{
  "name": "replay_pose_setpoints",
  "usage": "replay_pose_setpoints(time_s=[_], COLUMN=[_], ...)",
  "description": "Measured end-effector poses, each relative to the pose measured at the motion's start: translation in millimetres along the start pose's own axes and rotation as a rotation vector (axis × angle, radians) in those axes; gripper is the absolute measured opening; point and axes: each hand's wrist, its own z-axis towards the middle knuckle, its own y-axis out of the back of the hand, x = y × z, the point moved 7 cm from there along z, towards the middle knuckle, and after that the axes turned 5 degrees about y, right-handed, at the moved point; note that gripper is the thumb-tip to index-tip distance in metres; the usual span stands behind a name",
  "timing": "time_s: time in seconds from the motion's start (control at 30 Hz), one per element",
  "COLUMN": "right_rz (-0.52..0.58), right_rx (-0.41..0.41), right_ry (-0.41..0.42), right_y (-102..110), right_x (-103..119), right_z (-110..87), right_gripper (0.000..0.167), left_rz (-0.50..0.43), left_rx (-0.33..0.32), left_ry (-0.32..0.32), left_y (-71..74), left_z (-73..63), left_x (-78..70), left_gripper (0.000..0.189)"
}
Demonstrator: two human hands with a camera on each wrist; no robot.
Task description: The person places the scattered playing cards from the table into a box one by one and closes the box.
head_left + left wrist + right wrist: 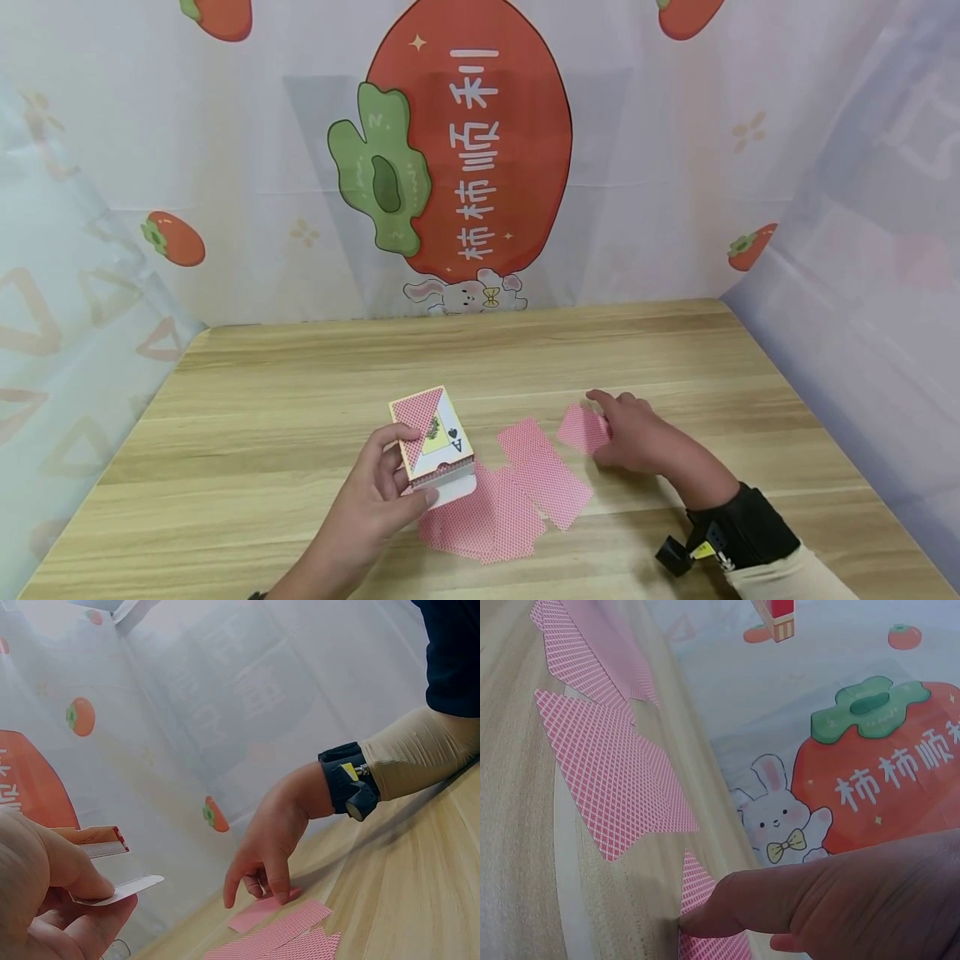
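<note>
My left hand (pixel 382 483) grips a card box (pixel 432 433) with a red checked pattern and an ace of spades on its face. The box's white end flap (pixel 135 887) hangs open under the left thumb. Over to the right, my right hand (pixel 637 433) reaches down to a single red-backed playing card (pixel 581 429) on the table. In the right wrist view, its thumb (pixel 712 911) touches that card's edge, while the index finger reaches past the card. Between the hands lie several face-down playing cards (pixel 517 508), spread and overlapping.
The wooden table (pixel 300 367) carries the cards. A pale fabric backdrop (pixel 247 167) with a large persimmon print (pixel 510 125) stands along the back and both sides. A black wrist strap with a small camera (pixel 675 557) sits on the right wrist.
</note>
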Motion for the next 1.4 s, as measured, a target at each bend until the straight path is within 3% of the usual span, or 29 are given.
replay_pose_setpoints(time_s=[0.3, 0.5, 0.67, 0.83, 0.93, 1.07, 1.2, 1.4], right_rz=[0.017, 0.022, 0.053, 0.087, 0.203, 0.513, 0.794, 0.998], right_rx=[-0.011, -0.022, -0.049, -0.093, -0.081, -0.007, 0.101, 0.269], right_ry=[0.019, 0.019, 0.021, 0.061, 0.129, 0.27, 0.409, 0.545], right_y=[-3.0, -4.9, -5.3, 0.5, 3.6, 6.2, 7.8, -1.5], right_x=[2.4, 2.2, -0.2, 2.5, 11.3, 32.4, 57.1, 91.5], right_z=[2.3, 3.0, 5.1, 4.9, 2.1, -7.0, -20.2, -39.9], right_gripper=[0.1, 0.099, 0.095, 0.076, 0.052, 0.031, 0.025, 0.024], left_rz=[-0.003, -0.008, -0.01, -0.008, -0.006, -0.006, -0.013, -0.029], left_rx=[-0.001, 0.002, -0.005, -0.013, -0.016, -0.02, -0.042, -0.065], left_ry=[-0.015, -0.015, -0.012, -0.004, -0.001, 0.001, 0.003, -0.006], left_y=[0.4, 0.5, 1.3, 1.8, 2.0, 2.3, 3.5, 4.9], left_z=[-0.2, -0.3, -0.4, -0.7, -0.9, -0.4, 0.1, 0.2], left_x=[-0.2, -0.1, 0.0, -0.2, -0.5, -0.4, -0.5, -1.2], left_gripper=[0.068, 0.067, 0.068, 0.069, 0.069, 0.07, 0.07, 0.072])
